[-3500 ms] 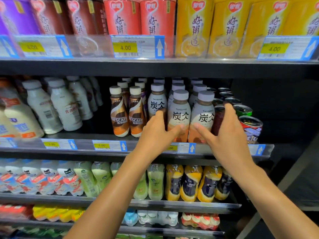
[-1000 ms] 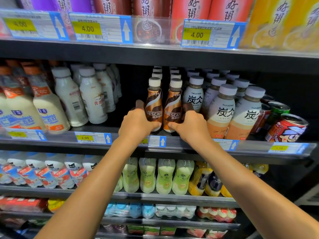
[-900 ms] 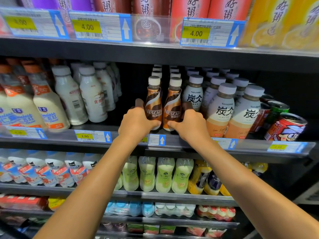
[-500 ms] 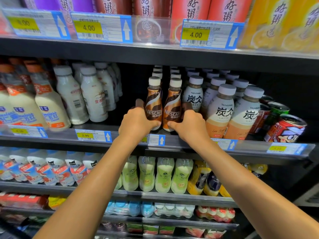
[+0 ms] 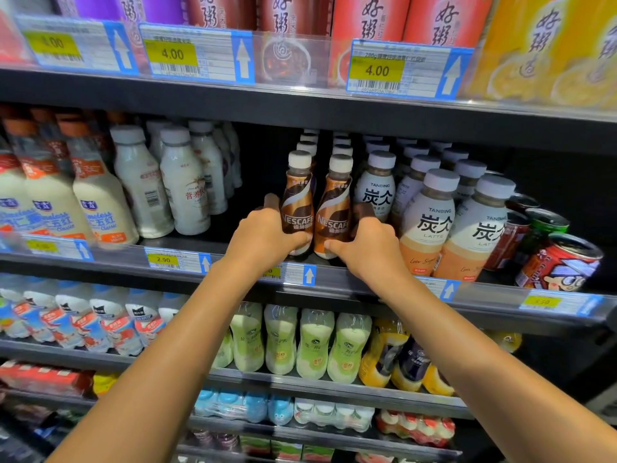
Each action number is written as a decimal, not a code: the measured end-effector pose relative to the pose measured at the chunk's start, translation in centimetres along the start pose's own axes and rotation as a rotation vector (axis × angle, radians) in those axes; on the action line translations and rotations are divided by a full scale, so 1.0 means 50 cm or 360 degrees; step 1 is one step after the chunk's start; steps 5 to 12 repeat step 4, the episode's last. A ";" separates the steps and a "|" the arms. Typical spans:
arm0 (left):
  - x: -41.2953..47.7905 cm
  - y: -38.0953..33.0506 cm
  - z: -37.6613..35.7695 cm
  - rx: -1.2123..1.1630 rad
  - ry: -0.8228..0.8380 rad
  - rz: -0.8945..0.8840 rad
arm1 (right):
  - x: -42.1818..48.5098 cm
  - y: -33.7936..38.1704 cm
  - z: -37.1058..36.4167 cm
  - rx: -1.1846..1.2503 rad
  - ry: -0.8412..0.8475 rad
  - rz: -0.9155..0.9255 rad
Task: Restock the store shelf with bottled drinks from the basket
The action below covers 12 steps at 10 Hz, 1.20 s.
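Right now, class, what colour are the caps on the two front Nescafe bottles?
Cream-white caps, seen in the head view.

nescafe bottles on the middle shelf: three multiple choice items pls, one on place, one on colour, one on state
1. The two front Nescafe bottles stand:
A) on the top shelf
B) just left of the Tanbing latte bottles
C) among the cans

2. Their caps are:
A) red
B) green
C) white

3. The hands:
A) each grip one bottle
B) hang open
C) hold a basket

Key:
1 B, the Tanbing row is directly to their right.
2 C, both caps show pale white.
3 A, the left hand wraps the left Nescafe bottle and the right hand wraps the right Nescafe bottle.
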<state>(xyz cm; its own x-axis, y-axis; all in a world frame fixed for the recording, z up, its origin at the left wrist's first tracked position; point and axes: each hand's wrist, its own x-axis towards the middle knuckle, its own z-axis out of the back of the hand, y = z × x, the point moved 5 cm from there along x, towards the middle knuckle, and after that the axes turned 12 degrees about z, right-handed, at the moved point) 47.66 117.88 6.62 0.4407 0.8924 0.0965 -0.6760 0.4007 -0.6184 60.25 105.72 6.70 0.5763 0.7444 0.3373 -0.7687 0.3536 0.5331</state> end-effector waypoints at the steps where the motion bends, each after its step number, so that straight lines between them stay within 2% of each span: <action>1: -0.009 -0.008 0.009 0.0112 -0.0030 0.0036 | -0.006 -0.005 0.008 0.0010 0.0067 0.0003; 2: -0.021 -0.017 0.012 0.0270 -0.0050 0.0080 | -0.010 -0.010 0.025 0.0067 0.0119 0.0015; 4: -0.103 -0.075 0.039 0.0438 -0.0178 -0.0051 | -0.058 -0.012 0.102 0.0069 0.0025 0.0179; 12: -0.103 -0.075 0.039 0.0438 -0.0178 -0.0051 | -0.058 -0.012 0.102 0.0069 0.0025 0.0179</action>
